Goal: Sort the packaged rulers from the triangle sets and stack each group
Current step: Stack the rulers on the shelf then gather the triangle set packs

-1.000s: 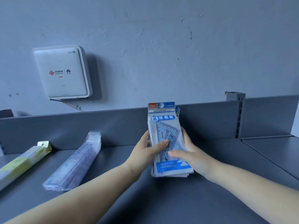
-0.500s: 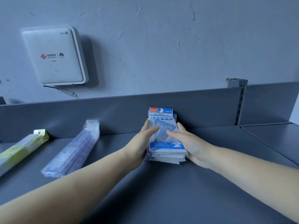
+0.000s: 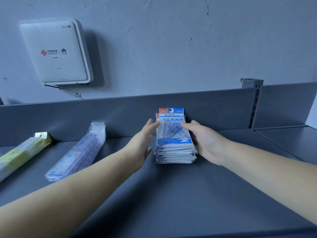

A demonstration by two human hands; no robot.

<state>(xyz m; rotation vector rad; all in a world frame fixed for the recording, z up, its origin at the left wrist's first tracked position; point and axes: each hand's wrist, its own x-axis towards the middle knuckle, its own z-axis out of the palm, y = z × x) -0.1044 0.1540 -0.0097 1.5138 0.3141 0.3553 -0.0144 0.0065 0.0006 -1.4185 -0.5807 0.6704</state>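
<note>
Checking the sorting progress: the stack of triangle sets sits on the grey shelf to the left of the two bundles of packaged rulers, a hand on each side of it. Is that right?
Not quite. The head view shows the stack of triangle sets to the right of the two ruler bundles, the clear one and the yellow one. The rest holds: it sits on the grey shelf, left hand and right hand flanking it.

1. A scuffed, pale grey plastered wall (image 3: 171,48) fills the upper part.
2. A white WiFi router box (image 3: 54,52) hangs at its left.
3. A dark grey metal shelf (image 3: 171,194) with a raised back panel (image 3: 68,115) runs below.
4. A slotted upright post (image 3: 255,103) stands at the shelf's right back corner.
</note>
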